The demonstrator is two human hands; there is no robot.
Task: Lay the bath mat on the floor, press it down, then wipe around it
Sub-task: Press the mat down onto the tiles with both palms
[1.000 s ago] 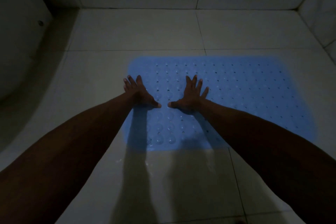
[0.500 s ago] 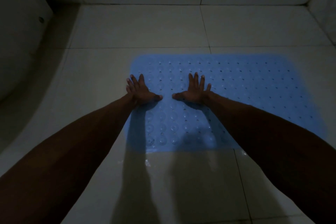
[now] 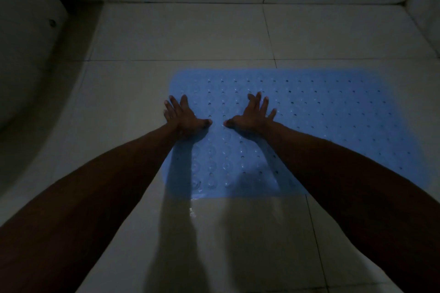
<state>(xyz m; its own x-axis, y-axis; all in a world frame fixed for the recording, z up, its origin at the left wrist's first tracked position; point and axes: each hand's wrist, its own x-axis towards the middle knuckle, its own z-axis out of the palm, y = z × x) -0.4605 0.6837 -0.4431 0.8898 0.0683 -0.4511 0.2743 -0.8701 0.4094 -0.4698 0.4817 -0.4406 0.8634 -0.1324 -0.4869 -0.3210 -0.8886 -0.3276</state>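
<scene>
Pressing flat — left hand [image 3: 182, 118] and right hand [image 3: 253, 116] on blue bath mat [image 3: 333, 126].

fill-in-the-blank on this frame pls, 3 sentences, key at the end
1. The mat is coloured ____.
2. Both hands, left hand and right hand, lie flat with fingers ____.
3. The mat lies on a floor made of ____.

Missing words: blue; spread; tiles

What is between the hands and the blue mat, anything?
Nothing visible. The left hand and the right hand lie flat, fingers spread, right on the bath mat, which is spread on the tiled floor.
</scene>
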